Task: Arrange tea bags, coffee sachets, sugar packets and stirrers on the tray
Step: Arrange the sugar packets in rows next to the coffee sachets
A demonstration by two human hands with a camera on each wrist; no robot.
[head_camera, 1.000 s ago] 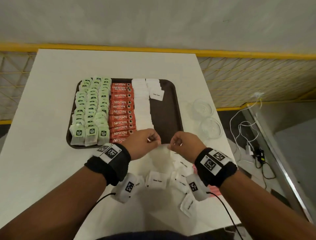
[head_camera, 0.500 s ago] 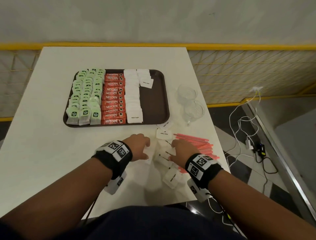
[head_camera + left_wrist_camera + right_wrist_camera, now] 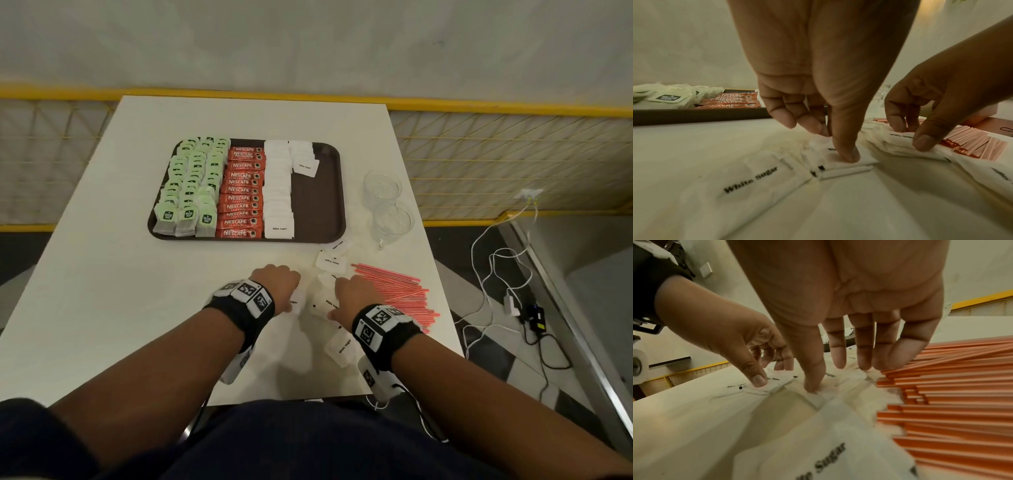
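A dark brown tray holds rows of green tea bags, red coffee sachets and white sugar packets. Loose sugar packets lie on the table just in front of it. My left hand pinches one sugar packet, thumb pressing on top and fingers curled at its far edge. Right beside it, my right hand pinches another sugar packet between thumb and fingers. Pink stirrers lie in a heap right of that hand.
Two clear glass cups stand on the table right of the tray. More sugar packets lie near my wrists by the front table edge. White and black cables trail on the floor at right.
Both hands drew back from the tray's front edge to the loose sugar packets on the table. A sugar packet now shows at the front end of the tray's sugar row.
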